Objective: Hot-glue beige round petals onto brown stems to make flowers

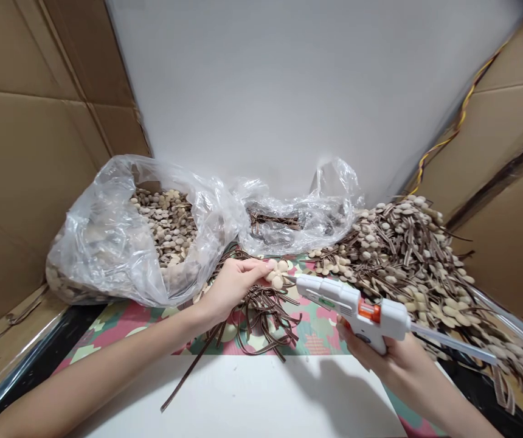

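My left hand [232,283] pinches a small beige flower-shaped piece [278,278] of round padded lobes between thumb and fingertips. In my right hand [393,359] is a white hot glue gun [348,298] with an orange part and a clear glue stick [453,342] sticking out behind. The gun's nozzle points left, at or very close to the piece; I cannot tell if they touch. Below my left hand lies a loose bundle of brown striped ribbons [266,313], partly hidden by that hand.
On the left stands a clear plastic bag [106,237] full of beige round pads [170,225]. Another plastic bag [307,225] with brown strips sits at the back. A heap of ribboned pieces [407,255] fills the right side. A white board [243,395] lies in front; cardboard walls [28,152] flank the space.
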A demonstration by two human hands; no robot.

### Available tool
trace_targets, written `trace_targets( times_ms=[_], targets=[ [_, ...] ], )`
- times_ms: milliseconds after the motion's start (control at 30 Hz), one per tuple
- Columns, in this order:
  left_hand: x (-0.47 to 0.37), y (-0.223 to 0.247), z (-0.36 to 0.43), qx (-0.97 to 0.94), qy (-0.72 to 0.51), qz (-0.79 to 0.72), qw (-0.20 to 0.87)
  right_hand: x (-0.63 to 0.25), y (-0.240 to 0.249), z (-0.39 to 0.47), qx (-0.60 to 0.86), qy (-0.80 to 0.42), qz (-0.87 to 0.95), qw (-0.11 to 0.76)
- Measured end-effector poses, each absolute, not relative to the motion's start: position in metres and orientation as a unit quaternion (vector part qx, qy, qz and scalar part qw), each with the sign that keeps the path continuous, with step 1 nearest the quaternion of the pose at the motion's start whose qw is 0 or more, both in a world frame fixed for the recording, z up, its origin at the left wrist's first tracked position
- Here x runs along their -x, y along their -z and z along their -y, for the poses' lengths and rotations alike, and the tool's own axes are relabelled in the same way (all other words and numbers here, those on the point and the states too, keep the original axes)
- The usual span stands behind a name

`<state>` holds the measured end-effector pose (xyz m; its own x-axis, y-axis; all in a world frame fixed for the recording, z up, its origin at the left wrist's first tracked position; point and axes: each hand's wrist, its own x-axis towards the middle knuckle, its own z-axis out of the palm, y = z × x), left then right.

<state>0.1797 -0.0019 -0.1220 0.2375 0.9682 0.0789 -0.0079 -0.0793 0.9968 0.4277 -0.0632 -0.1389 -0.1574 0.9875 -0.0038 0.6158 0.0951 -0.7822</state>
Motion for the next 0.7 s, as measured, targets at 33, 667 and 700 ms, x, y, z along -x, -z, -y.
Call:
trace_targets(
  times_ms=[33, 667, 700],
  targets=[
    [-0.180, 0.122, 0.002, -0.574, -0.457, -0.414, 0.539, -0.427, 0.138, 0.064, 0.586, -0.331, 0.683, 0.283],
    [-0.181, 0.121, 0.003, -0.535, -0.469, -0.407, 0.573, -0.425, 0.128, 0.071, 0.617, -0.341, 0.662, 0.254],
    [-0.181, 0.122, 0.003, -0.534, -0.469, -0.407, 0.575, -0.424, 0.127, 0.072, 0.615, -0.342, 0.662, 0.256]
  ],
)
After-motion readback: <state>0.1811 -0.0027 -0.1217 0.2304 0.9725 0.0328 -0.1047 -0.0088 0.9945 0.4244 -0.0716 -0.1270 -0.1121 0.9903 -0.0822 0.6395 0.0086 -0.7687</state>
